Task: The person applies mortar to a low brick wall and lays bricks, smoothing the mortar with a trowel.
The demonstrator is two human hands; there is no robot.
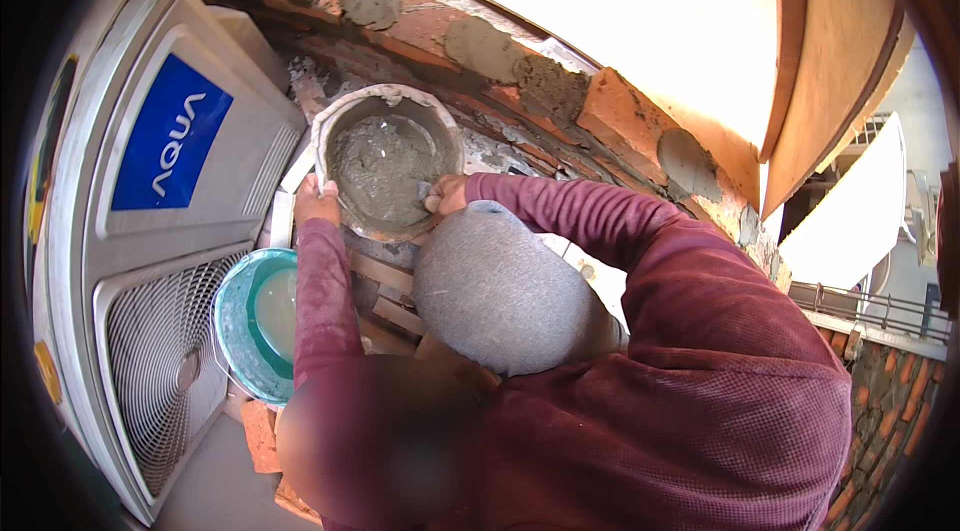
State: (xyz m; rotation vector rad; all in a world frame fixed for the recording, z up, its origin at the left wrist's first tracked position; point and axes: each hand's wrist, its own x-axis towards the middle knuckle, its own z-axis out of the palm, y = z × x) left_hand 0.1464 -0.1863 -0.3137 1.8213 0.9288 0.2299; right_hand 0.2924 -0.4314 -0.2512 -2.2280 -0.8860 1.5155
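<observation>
A round, grime-coated bucket (385, 156) of wet grey mortar stands below the brick wall. My left hand (318, 199) is closed on the bucket's left rim. My right hand (447, 193) is closed at the right rim, its fingertips around something small and grey, too unclear to name. Maroon sleeves cover both my forearms, and my grey-clad knee (500, 291) is beside the bucket. A teal bucket (240, 316) holding cloudy water sits to the lower left of my left arm.
A metal cooling unit (135, 261) lines the left. A mortared brick wall (620, 116) runs diagonally behind the bucket, with wooden boards (820, 51) beyond it. Loose bricks (260, 431) lie below the teal bucket; metal bars (880, 311) and more brickwork (890, 401) are at the right.
</observation>
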